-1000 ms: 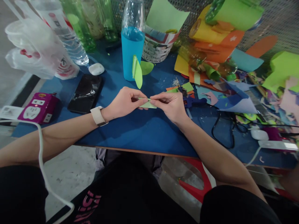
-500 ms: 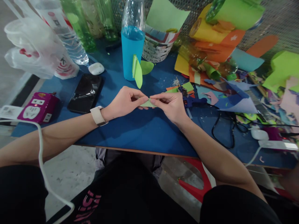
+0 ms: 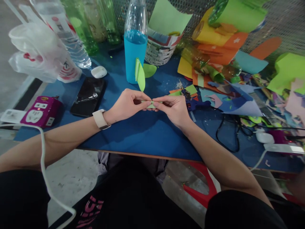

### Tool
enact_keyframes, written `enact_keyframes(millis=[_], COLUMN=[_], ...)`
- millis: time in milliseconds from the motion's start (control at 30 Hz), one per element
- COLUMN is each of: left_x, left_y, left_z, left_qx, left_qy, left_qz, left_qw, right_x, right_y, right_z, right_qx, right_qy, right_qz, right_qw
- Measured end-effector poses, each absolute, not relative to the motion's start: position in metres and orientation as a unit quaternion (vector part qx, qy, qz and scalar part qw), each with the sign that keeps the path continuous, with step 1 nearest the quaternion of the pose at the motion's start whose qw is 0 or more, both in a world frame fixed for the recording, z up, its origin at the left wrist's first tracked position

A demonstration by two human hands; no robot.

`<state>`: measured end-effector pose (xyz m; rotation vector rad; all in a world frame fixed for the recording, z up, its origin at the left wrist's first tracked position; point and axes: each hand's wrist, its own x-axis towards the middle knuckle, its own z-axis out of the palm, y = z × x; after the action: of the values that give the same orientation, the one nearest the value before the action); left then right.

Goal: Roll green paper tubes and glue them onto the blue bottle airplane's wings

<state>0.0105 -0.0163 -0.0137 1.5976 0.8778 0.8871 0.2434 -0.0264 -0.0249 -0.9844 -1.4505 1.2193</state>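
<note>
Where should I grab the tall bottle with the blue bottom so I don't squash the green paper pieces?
Take the bottle around its clear upper part, probably from the left. It stands upright; the green paper pieces stick out at the front and right of its blue lower part, and the left hand is in front.

From afar, I'm viewing a matt paper strip [image 3: 150,105], a smooth desk [image 3: 133,136] and, toward its left edge, a glossy phone [image 3: 88,96].
</note>
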Motion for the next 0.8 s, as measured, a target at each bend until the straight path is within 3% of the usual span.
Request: enact_keyframes(millis=[800], left_x=[0.0119], left_y=[-0.0183], left_z=[-0.0078], left_qx=[0.675], left_qy=[0.364], left_qz=[0.375], left_qw=[0.521], right_x=[0.2459], right_y=[-0.0264], right_z=[-0.0285], right_qx=[-0.409], right_qy=[-0.6], right_qz=[0.495], right_qw=[0.476])
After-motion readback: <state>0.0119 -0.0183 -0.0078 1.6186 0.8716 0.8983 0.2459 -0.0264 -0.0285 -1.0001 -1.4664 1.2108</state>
